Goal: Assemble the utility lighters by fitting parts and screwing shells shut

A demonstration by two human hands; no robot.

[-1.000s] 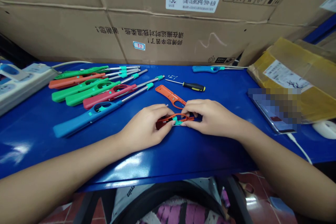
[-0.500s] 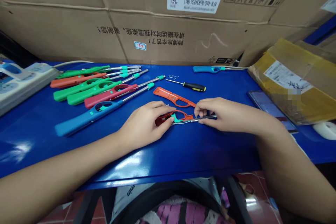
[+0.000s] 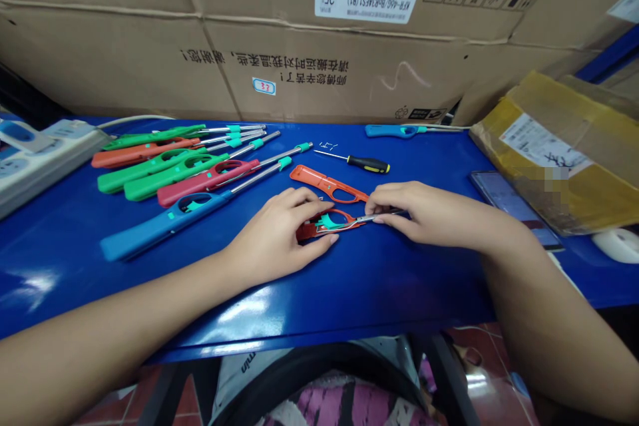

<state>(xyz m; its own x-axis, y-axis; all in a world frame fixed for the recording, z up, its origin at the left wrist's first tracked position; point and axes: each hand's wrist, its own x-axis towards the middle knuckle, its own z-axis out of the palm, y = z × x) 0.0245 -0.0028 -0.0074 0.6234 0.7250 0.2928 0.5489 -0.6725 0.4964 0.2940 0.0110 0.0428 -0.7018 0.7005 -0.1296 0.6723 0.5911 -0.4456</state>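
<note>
My left hand (image 3: 294, 229) is closed round the handle end of an orange lighter half-shell (image 3: 344, 218), with its thumb along the near edge. Inside the shell shows a green trigger (image 3: 327, 221) and a thin wire. A metal lighter tube (image 3: 368, 217) lies at the shell's front end. Pinching that tube is my right hand (image 3: 399, 208), which hides much of its length. Just behind both hands rests the other orange half-shell (image 3: 327, 184), loose on the blue table (image 3: 319, 306).
Several long-necked lighters (image 3: 200, 178) in green, orange, red and blue lie at the left. A black-and-yellow screwdriver (image 3: 367, 164) and a blue lighter (image 3: 392, 131) are behind. A power strip (image 3: 50, 156), phone (image 3: 514, 206), taped parcel (image 3: 554, 153) and large carton (image 3: 279, 40) surround them.
The metal tube has shifted to line up with the front of the orange shell. My left thumb has moved off the trigger to the shell's near edge.
</note>
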